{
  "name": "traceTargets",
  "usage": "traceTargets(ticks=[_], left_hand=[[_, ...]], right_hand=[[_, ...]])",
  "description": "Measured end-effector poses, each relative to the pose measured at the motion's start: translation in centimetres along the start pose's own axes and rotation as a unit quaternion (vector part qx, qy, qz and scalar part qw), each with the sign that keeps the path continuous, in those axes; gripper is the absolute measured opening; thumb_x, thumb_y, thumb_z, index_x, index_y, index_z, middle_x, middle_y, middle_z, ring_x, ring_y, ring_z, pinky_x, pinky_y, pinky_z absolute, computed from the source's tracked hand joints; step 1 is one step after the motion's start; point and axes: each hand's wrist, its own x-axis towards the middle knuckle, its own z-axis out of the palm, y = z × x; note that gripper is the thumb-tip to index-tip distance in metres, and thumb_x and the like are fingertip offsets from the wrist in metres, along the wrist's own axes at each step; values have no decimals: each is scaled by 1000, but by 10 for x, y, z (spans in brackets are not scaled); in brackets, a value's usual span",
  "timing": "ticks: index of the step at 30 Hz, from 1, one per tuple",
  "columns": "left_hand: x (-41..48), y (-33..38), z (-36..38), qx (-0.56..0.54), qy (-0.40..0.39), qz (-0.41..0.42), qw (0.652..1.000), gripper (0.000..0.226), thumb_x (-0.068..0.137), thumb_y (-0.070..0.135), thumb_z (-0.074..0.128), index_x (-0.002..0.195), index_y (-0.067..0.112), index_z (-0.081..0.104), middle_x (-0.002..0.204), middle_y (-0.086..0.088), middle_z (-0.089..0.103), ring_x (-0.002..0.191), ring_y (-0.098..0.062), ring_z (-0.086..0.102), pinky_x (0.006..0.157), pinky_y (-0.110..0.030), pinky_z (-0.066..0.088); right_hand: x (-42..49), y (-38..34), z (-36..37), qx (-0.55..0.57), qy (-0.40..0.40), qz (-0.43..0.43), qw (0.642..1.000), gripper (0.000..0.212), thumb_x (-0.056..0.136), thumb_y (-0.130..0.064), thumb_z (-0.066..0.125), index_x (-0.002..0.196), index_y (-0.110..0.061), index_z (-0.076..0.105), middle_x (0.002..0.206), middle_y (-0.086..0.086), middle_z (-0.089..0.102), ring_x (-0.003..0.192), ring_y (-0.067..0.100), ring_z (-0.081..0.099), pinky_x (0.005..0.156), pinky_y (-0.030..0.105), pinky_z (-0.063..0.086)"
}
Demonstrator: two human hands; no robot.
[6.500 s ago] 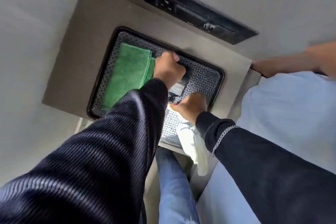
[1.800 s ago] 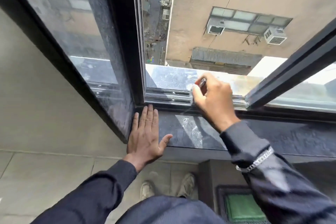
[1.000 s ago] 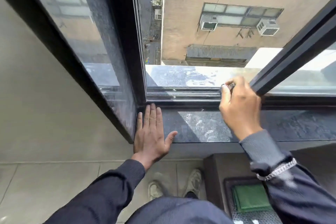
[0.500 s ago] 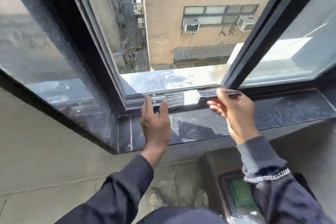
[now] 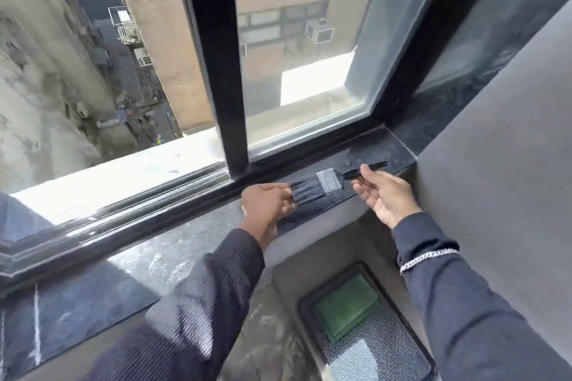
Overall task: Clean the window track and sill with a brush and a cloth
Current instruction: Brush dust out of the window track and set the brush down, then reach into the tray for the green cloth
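Observation:
A flat brush (image 5: 329,184) with black bristles, a grey metal band and a black handle lies level just above the dark stone sill (image 5: 376,151), near its right end. My right hand (image 5: 382,196) pinches the handle between thumb and fingers. My left hand (image 5: 266,204) has its fingertips closed on the bristle tips. The window track (image 5: 139,195) runs left from the black sash frame (image 5: 229,102) beside the open part of the window. A folded green cloth (image 5: 346,306) lies in a dark tray (image 5: 374,359) below the sill.
The sliding pane (image 5: 303,71) covers the right half of the window. The left half is open to a deep drop between buildings. A grey wall (image 5: 501,179) closes off the sill on the right. The tray sits on a low stand by my right arm.
My view has swung right along the sill. Both hands have left the track by the open part and moved right. The brush now lies level between them, with my left fingers on its bristles.

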Motion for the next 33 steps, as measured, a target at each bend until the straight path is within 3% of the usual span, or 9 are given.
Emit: traceTargets(ticks=[3, 6, 11, 18, 22, 24, 27, 30, 33], left_hand=[[16, -5, 20, 38, 24, 12, 999, 15, 83, -9, 60, 74, -1, 68, 67, -15, 64, 46, -14, 60, 50, -24, 59], [26, -7, 32, 114, 65, 43, 990, 5, 77, 2, 75, 73, 5, 74, 74, -16, 73, 67, -27, 73, 72, -38, 63], [33, -6, 42, 248, 121, 107, 955, 11, 68, 11, 82, 75, 15, 75, 82, -8, 75, 78, -24, 74, 79, -37, 62], [35, -9, 40, 327, 89, 136, 931, 12, 71, 11, 77, 69, 17, 68, 84, -11, 74, 81, -30, 73, 83, -39, 60], [6, -20, 42, 362, 127, 319, 867, 12, 78, 16, 66, 90, 16, 68, 79, 1, 68, 77, -12, 64, 78, -25, 52], [-20, -40, 49, 325, 66, 423, 843, 10, 80, 11, 59, 86, 17, 66, 77, 4, 63, 70, -7, 57, 65, -14, 45], [-39, -90, 63, 317, -68, 449, 833, 13, 81, 3, 58, 86, 13, 65, 80, 0, 62, 69, -9, 56, 61, -22, 47], [-22, -156, 73, 378, -147, 371, 835, 14, 82, 3, 59, 91, 10, 68, 86, -2, 68, 74, -15, 62, 71, -31, 52], [8, -219, 68, 472, -191, 244, 825, 24, 82, 5, 60, 103, 10, 69, 98, -5, 75, 90, -22, 69, 85, -29, 52]], right_hand=[[27, 1, -8, -31, 25, 18, 999, 13, 84, 1, 73, 83, 3, 60, 66, 12, 66, 50, 14, 70, 51, 21, 59], [44, 0, -11, -75, 33, 39, 996, 15, 86, -3, 74, 84, 2, 60, 71, 13, 65, 49, 12, 69, 49, 19, 58], [63, -6, -7, -176, 63, 41, 982, 19, 82, -8, 80, 82, 3, 65, 74, 16, 69, 45, 12, 69, 44, 17, 54], [54, -5, 3, -182, 116, -2, 976, 23, 77, -11, 84, 82, 6, 69, 71, 16, 70, 44, 12, 66, 43, 17, 52], [30, 10, -10, -103, 139, -40, 984, 24, 79, -18, 83, 67, -5, 66, 59, 7, 66, 44, 10, 65, 43, 16, 52], [16, 32, -33, -61, 160, -23, 985, 24, 82, -20, 81, 70, -8, 64, 59, 5, 65, 46, 12, 65, 42, 17, 51], [0, 78, -83, -29, 211, 25, 977, 21, 84, -18, 79, 78, -7, 62, 62, 8, 62, 52, 16, 62, 43, 17, 51], [-3, 129, -133, -58, 265, 75, 960, 21, 82, -15, 80, 88, -2, 64, 68, 11, 63, 55, 17, 61, 44, 17, 51], [1, 182, -177, -75, 299, 120, 944, 23, 79, -12, 82, 92, 0, 67, 72, 14, 67, 57, 17, 64, 47, 19, 55]])
